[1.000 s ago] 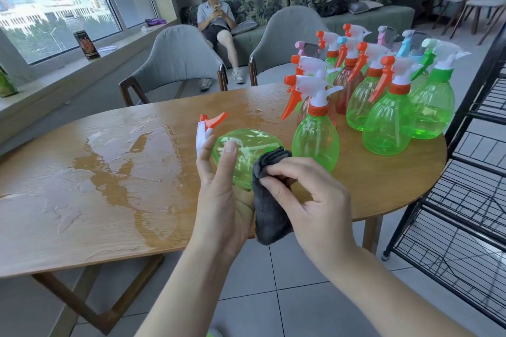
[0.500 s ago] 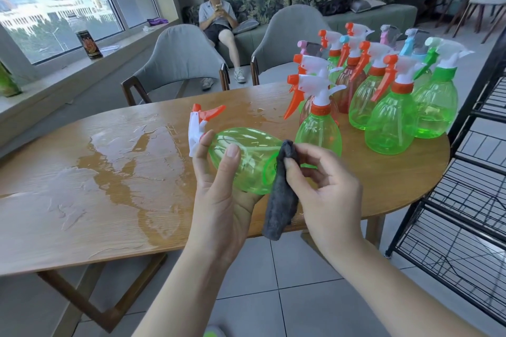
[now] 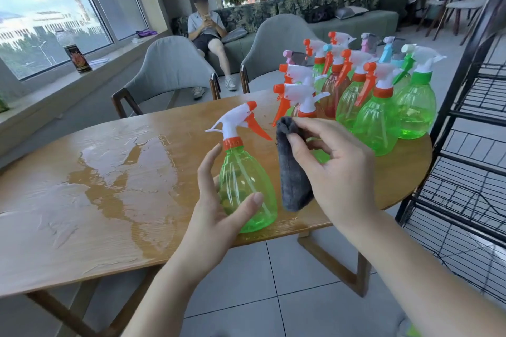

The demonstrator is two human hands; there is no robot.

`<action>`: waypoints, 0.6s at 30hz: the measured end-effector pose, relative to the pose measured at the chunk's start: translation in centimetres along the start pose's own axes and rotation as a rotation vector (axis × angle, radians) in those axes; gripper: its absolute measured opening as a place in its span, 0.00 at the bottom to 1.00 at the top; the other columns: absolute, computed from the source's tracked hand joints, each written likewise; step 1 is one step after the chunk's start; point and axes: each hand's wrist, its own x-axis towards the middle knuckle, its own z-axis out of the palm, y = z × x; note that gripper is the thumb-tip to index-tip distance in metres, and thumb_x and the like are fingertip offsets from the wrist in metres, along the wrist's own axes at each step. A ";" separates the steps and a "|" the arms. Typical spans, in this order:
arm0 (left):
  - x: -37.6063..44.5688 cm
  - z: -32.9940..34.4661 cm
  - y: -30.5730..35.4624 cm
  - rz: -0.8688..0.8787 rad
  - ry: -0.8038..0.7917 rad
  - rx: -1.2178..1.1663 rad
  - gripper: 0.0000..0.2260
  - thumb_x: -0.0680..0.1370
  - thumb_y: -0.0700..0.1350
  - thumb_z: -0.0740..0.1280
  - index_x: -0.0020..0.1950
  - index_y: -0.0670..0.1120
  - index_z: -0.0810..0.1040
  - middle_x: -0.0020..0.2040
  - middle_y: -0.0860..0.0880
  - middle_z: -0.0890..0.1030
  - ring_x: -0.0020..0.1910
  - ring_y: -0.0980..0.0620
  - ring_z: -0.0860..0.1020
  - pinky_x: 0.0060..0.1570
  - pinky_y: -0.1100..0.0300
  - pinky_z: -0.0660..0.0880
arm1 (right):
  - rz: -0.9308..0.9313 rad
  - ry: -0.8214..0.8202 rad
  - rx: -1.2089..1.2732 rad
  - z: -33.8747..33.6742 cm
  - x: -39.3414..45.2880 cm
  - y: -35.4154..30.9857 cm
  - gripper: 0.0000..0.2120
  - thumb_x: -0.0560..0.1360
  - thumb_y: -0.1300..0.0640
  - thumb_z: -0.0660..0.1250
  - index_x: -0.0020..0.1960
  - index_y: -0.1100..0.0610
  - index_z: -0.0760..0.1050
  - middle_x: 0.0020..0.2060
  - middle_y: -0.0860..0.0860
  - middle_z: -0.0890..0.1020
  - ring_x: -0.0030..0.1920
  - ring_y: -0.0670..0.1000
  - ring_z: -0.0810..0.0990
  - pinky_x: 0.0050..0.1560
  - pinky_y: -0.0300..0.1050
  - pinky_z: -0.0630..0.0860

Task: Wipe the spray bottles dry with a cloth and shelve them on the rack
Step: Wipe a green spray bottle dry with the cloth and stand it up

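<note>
The left hand [image 3: 219,208] curls round the lower body of an upright green spray bottle [image 3: 246,183], thumb across its front. Just right of it, apart from the bottle, the right hand [image 3: 336,172] pinches a folded grey cloth [image 3: 291,169] that hangs down.

Glossy clear plastic bottle [image 3: 247,186], matt fuzzy cloth [image 3: 293,172], wet wood table [image 3: 109,186].

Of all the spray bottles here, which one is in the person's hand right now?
The green bottle with the orange collar, nearest the camera: the left hand holds it upright, apart from the cluster of bottles standing farther back on the table.
</note>
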 end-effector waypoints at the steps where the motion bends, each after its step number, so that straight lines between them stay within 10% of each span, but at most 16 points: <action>1: 0.0 0.0 -0.1 0.004 -0.008 0.026 0.38 0.76 0.56 0.76 0.78 0.69 0.56 0.71 0.54 0.77 0.69 0.53 0.78 0.69 0.39 0.76 | -0.042 -0.001 -0.044 0.0 0.4 0.2 0.09 0.79 0.63 0.73 0.59 0.62 0.84 0.52 0.51 0.85 0.48 0.47 0.84 0.53 0.43 0.81; 7: -0.1 -0.2 -0.2 0.031 -0.064 0.178 0.33 0.75 0.57 0.76 0.75 0.65 0.61 0.69 0.70 0.73 0.74 0.63 0.70 0.73 0.54 0.69 | -0.141 0.018 -0.145 1.8 1.8 0.8 0.09 0.79 0.64 0.73 0.58 0.63 0.84 0.51 0.56 0.85 0.48 0.45 0.79 0.57 0.32 0.75; 18: -0.7 -1.9 -0.3 0.118 -0.077 0.370 0.35 0.76 0.46 0.79 0.73 0.68 0.65 0.69 0.65 0.74 0.72 0.57 0.74 0.67 0.60 0.71 | -0.120 -0.021 -0.112 4.6 0.8 -0.4 0.06 0.79 0.63 0.73 0.55 0.62 0.86 0.49 0.54 0.85 0.50 0.53 0.83 0.56 0.39 0.76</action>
